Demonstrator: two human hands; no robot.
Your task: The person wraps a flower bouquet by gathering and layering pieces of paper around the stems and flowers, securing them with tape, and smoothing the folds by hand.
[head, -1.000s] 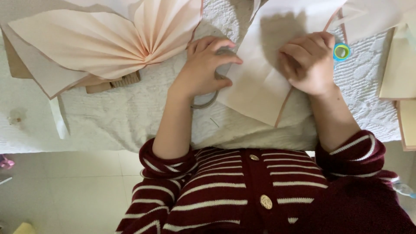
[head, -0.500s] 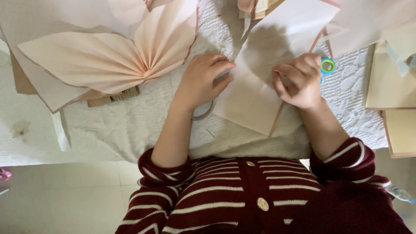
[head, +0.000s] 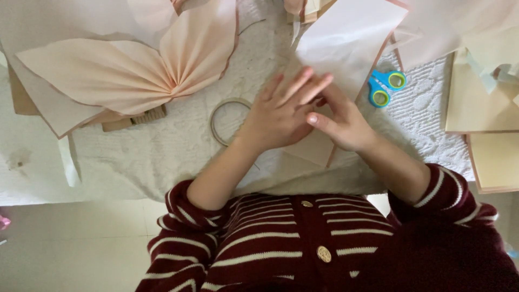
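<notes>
both hands [head: 311, 113] pressed flat, open, on the pink paper sheet [head: 346, 43]; one pleated fan [head: 135, 70] lay finished, this sheet unpleated.

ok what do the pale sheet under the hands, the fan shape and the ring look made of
Pale pink sheet: thin matte paper, creased flat. Peach pleated fan: likely the same paper, with sharp radiating folds. Thin round ring: unclear, perhaps wire or tape. Left hand and right hand press the sheet.
</notes>
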